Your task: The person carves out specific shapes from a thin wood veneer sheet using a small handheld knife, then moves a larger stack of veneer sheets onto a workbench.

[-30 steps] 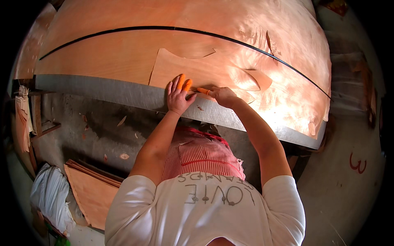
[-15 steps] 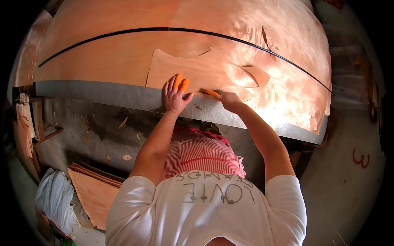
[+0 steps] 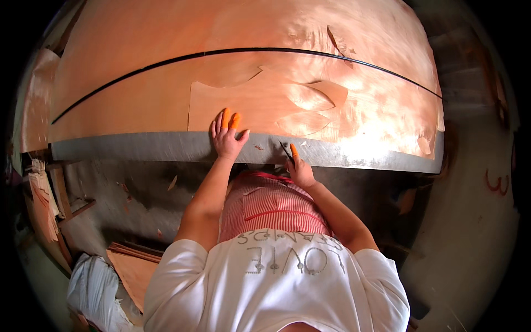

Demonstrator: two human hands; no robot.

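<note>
A thin, ragged-edged piece of wood veneer (image 3: pixel 232 102) lies on a large veneer sheet (image 3: pixel 155 39) along the near side of the table. My left hand (image 3: pixel 227 141) lies open with its fingers spread, pressing on the lower edge of that piece. Orange covers sheathe two of its fingers. Nearer to me, my right hand (image 3: pixel 302 170) is closed around a slim, dark knife (image 3: pixel 285 149), which points up and left over the metal edge strip (image 3: pixel 182 145). Its index finger also wears an orange cover.
A long black strip (image 3: pixel 243 50) curves across the big sheet. Torn veneer (image 3: pixel 340 41) and a small chip (image 3: pixel 423 145) lie farther right. Below at left stand stacked veneer sheets (image 3: pixel 130 271) and a white sack (image 3: pixel 97 293). Scraps litter the floor (image 3: pixel 144 199).
My right hand has drawn back toward me, off the veneer piece, and the knife now shows clearly. My left hand still presses the veneer. The whole view has shifted slightly.
</note>
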